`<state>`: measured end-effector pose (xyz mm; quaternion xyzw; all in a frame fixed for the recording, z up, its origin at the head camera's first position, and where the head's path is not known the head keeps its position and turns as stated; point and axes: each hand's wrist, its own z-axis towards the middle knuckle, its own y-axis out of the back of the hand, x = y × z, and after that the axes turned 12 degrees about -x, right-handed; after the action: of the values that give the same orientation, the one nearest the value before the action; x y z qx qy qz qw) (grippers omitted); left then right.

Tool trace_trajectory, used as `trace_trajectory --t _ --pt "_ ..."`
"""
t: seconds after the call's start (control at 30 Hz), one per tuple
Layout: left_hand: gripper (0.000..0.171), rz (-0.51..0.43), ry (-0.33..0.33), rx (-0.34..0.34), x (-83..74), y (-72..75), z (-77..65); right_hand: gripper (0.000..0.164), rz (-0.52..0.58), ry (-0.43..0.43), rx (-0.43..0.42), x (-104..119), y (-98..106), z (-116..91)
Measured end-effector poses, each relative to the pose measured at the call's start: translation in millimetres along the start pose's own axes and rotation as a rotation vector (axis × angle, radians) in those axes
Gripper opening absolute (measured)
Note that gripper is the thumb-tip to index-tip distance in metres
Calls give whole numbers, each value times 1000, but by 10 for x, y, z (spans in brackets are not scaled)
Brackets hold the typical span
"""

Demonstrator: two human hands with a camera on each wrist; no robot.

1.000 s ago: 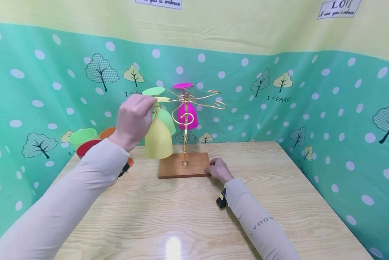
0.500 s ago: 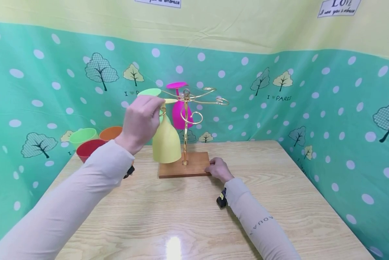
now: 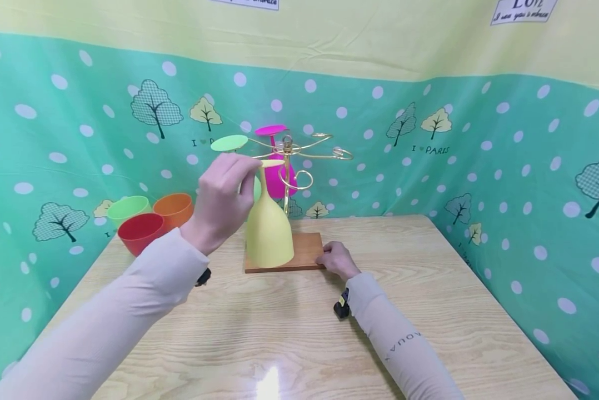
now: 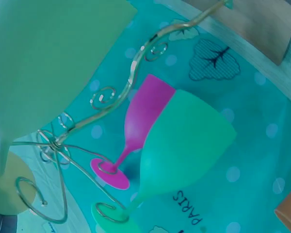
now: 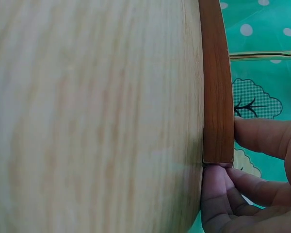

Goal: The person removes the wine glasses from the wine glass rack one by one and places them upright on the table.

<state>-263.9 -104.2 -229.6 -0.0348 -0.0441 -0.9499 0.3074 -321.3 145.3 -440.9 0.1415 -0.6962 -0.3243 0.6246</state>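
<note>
In the head view my left hand pinches the foot of a yellow goblet, which hangs upside down in front of the gold wire rack. The left wrist view has the goblet's stem beside a bare curled hook. A green goblet and a magenta goblet hang inverted from other hooks of the rack. My right hand grips the right front corner of the rack's wooden base; its thumb and fingers show at that corner in the right wrist view.
Left of the rack, green, red and orange cups stand mouth up, partly behind my left arm. The rack's right-hand hooks carry nothing. A patterned cloth hangs behind the table.
The yellow goblet has come off its hook and moved right, down and nearer with my left hand. The rack's arms have turned somewhat. My right hand stays on the base.
</note>
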Motion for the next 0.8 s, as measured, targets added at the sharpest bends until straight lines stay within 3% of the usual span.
trace_trajectory --t 0.47,0.63,0.8 --pt "7 -10 111 -247 -119 419 -153 44 -19 12 4 -5 3 23" --pt "8 12 205 -265 -41 545 -321 43 -21 19 8 -7 6 24" --pt "8 44 300 -221 36 620 -556 43 2 8 23 -4 17 7"
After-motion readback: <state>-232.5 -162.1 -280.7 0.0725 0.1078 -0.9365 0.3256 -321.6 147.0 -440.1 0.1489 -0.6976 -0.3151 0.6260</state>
